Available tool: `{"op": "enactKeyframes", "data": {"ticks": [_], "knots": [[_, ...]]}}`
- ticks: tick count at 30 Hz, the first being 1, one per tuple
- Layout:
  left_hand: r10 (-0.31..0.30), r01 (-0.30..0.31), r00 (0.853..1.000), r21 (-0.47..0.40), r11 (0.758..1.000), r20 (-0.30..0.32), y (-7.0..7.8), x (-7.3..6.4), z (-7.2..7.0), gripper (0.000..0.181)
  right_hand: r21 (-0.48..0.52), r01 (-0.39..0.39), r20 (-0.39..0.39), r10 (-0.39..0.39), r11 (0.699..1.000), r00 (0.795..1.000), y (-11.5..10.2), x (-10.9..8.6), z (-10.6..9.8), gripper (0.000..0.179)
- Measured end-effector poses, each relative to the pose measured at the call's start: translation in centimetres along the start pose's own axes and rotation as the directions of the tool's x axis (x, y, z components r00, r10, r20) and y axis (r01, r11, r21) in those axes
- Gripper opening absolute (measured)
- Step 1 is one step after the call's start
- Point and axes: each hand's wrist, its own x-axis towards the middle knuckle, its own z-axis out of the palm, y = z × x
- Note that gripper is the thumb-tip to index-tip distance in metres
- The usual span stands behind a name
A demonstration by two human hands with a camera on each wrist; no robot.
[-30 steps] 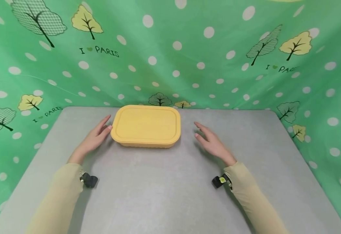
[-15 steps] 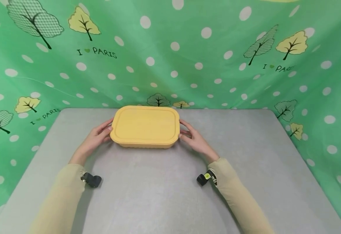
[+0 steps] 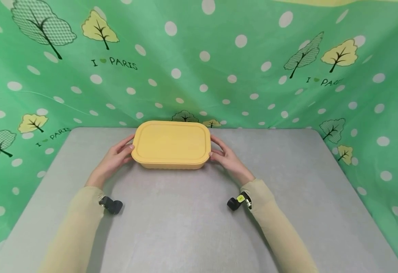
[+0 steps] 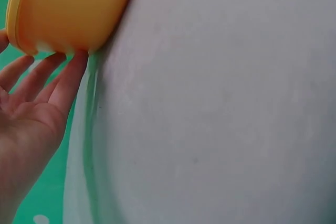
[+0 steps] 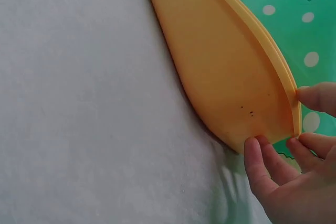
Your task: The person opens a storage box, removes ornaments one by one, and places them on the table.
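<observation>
A yellow rectangular lidded food container [image 3: 171, 142] with rounded corners lies near the back of the grey table, lid up. At its left end my left hand [image 3: 112, 161] grips it, thumb at the lid's rim and fingers against the side wall. My right hand [image 3: 232, 162] holds the opposite end the same way. In the left wrist view, the fingertips of the left hand [image 4: 39, 108] meet the container wall [image 4: 73, 14] from below the rim. Seen from the right wrist, the right thumb [image 5: 317, 98] touches the lid edge. The container's contents are hidden under the lid.
The grey table [image 3: 175, 223] stretches in front of the container and to both sides. Directly behind the table's back edge hangs a green curtain [image 3: 219, 76] with white dots and printed trees, which also runs along both sides.
My right hand has moved left from beside the container onto its right end. Both hands now grip it, and it has shifted slightly toward the back and right.
</observation>
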Motion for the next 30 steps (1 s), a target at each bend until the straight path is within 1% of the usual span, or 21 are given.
{"op": "enactKeyframes", "data": {"ticks": [5,7,10,13,15,20,22,24,25,27,30], "knots": [[-0.003,0.003,1.0,-0.016,1.0,0.005,-0.2,0.0,0.0,0.067,-0.037,-0.008,-0.007,0.008,0.999,1.0,-0.2,0.1,-0.1,0.065],[-0.003,0.003,1.0,-0.013,1.0,0.007,-0.2,0.0,0.0,0.068,-0.048,-0.003,-0.009,0.002,0.999,1.0,-0.2,0.1,-0.1,0.064],[0.004,-0.004,1.0,0.002,1.0,0.007,-0.2,-0.1,0.0,0.069,-0.095,0.003,-0.014,-0.005,0.995,1.0,-0.3,0.1,0.0,0.061],[0.021,-0.021,1.0,0.036,0.999,-0.001,-0.1,-0.3,0.0,0.069,-0.122,0.006,-0.024,-0.009,0.993,1.0,-0.3,0.2,0.2,0.062],[0.037,-0.037,0.999,0.065,0.997,-0.008,-0.1,-0.5,0.0,0.068,-0.12,0.008,-0.027,-0.011,0.993,1.0,-0.4,0.2,0.3,0.065],[0.115,-0.108,0.992,0.158,0.982,-0.042,0.2,-1.1,0.0,0.063,-0.135,0.025,-0.056,-0.033,0.991,0.998,-0.9,0.2,0.6,0.072],[0.135,-0.118,0.988,0.202,0.972,-0.071,0.5,-1.3,0.0,0.061,-0.137,0.031,-0.076,-0.041,0.99,0.996,-1.2,0.1,0.8,0.073],[0.128,-0.105,0.987,0.216,0.971,-0.098,0.9,-1.4,0.0,0.061,-0.121,0.031,-0.097,-0.042,0.992,0.994,-1.5,0.0,1.0,0.074],[0.117,-0.092,0.987,0.215,0.972,-0.108,1.2,-1.5,0.1,0.061,-0.117,0.031,-0.107,-0.044,0.993,0.993,-1.6,0.0,1.0,0.073],[0.101,-0.08,0.988,0.167,0.983,-0.118,2.0,-1.8,0.4,0.061,-0.106,0.034,-0.122,-0.047,0.994,0.991,-1.7,-0.1,1.2,0.073],[0.098,-0.092,0.989,0.065,0.994,-0.111,1.9,-1.8,0.2,0.061,-0.113,0.058,-0.122,-0.072,0.992,0.99,-1.6,-0.3,1.3,0.073]]}}
